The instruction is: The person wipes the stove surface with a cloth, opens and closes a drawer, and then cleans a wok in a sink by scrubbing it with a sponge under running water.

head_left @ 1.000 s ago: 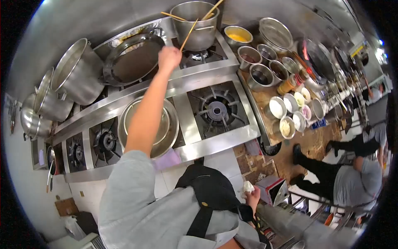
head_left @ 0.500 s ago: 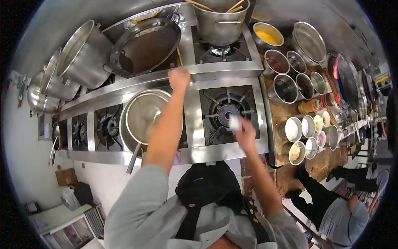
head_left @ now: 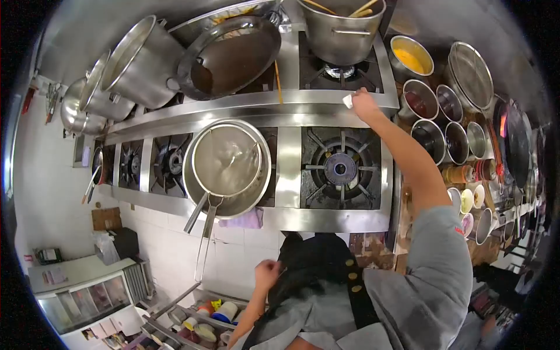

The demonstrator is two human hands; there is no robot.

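Observation:
My right hand reaches to the steel ledge in front of the back burner. Its fingers are closed on a small white wad, which may be paper or cloth. The large pot stands on the back burner beyond that hand. My left hand hangs low beside my black apron, fingers curled; what they hold, if anything, is hidden. A wooden stick leans against the back ledge. To the left, two round strainers rest in a wide steel pot, their handles pointing towards me.
An unlit front burner lies below my right arm. Tall pots and a dark oval pan line the back left. Sauce containers and a yellow-filled bowl crowd the right. A purple cloth hangs at the stove's front edge.
My left hand has left the wooden stick and dropped to beside my apron. My right hand has moved from over the front burner up to the back ledge, still with the white wad.

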